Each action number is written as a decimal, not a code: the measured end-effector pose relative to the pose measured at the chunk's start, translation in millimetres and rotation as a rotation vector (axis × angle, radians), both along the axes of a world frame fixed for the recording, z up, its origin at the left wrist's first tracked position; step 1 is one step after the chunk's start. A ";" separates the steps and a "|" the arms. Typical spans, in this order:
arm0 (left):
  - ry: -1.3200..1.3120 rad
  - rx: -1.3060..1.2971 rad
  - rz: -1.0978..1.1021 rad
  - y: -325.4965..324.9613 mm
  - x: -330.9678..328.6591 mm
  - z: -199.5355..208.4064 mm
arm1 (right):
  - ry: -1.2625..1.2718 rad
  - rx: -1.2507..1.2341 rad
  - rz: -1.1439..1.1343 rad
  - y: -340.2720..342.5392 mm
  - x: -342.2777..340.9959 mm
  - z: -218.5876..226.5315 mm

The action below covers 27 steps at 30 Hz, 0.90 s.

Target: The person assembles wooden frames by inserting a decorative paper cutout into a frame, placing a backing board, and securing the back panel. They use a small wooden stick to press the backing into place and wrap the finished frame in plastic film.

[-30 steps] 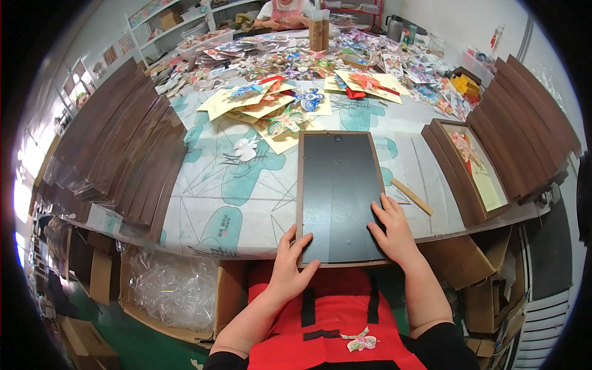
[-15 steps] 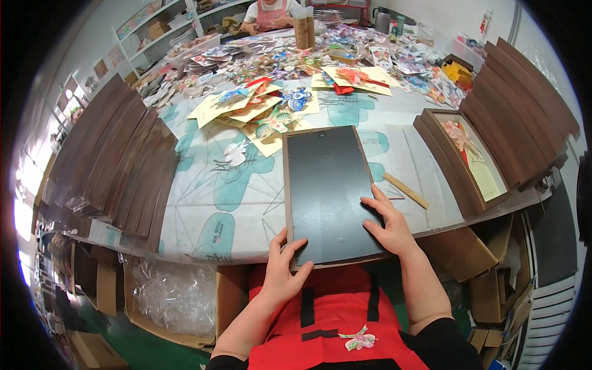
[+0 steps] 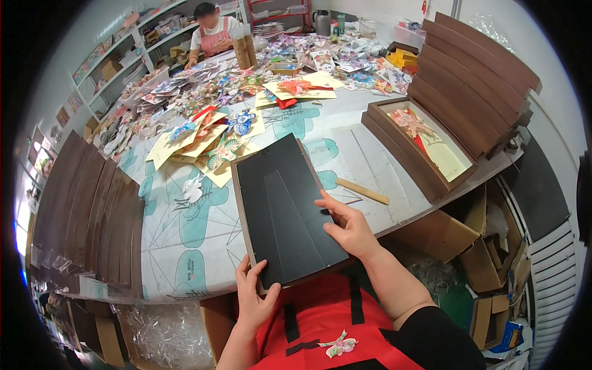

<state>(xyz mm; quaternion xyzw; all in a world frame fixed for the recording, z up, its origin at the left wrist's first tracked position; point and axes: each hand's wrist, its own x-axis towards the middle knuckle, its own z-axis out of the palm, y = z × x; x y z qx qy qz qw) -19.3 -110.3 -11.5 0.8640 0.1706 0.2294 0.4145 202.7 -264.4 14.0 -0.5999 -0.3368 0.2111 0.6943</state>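
Note:
A picture frame (image 3: 290, 216) with a black back panel and brown edges lies back side up at the table's near edge, its near end by my red apron. On the panel shows the outline of a long tapering stand flap. My left hand (image 3: 254, 296) grips the near left corner, thumb on the back. My right hand (image 3: 348, 228) holds the right edge, fingertips and thumb on the panel. Beyond the frame lie several cream cards (image 3: 191, 145) with colourful butterfly-like cutouts. A white cutout (image 3: 192, 190) rests left of the frame, and a flat wooden stick (image 3: 362, 191) to its right.
Brown frames stand stacked at left (image 3: 80, 216) and right (image 3: 475, 80). A box frame (image 3: 453, 166) with a cutout inside lies by the right stack. Many paper pieces (image 3: 234, 86) cover the far table, where another person (image 3: 213, 37) sits. Cardboard boxes (image 3: 431, 234) stand below the edge.
My view has turned, so the table's things appear shifted left. The frame now looks more slanted, and its stand flap outline has become visible. Both hands keep hold of it.

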 end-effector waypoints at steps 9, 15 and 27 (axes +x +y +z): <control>-0.012 0.039 -0.033 -1.3 -3.1 0.8 | 0.241 0.035 -0.011 2.6 -3.0 -4.9; -0.011 0.065 -0.044 -3.1 -2.6 0.2 | -0.187 -0.234 -0.053 -0.2 2.2 -9.4; -0.003 0.106 -0.017 -4.3 -1.2 0.9 | -0.755 -0.516 -0.081 6.9 -5.5 -15.4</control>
